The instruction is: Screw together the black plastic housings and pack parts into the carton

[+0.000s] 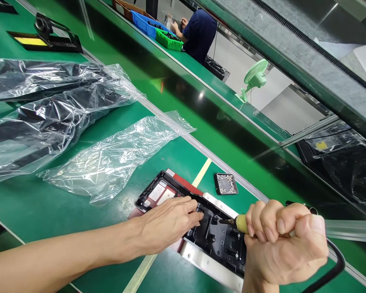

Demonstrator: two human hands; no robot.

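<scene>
The right hand (286, 244) is closed round a driver (241, 223), its tip held inside the case (219, 236), which is set between white blocks (212, 264) and steadied under the flattened left hand (167, 219), whose fingers could be jabbed were the driver tilted off-line.

Grn workbench (171, 156), 2nd bench (203, 73) opp., mint fan (256, 74), grey beam (280, 44) (mottled) above

Factory assembly workshop, long green conveyor (171, 101), plastic bins (142, 25) and co-worker (199, 34) beyond it, tray (226, 185) of tiny parts on its near side
</scene>
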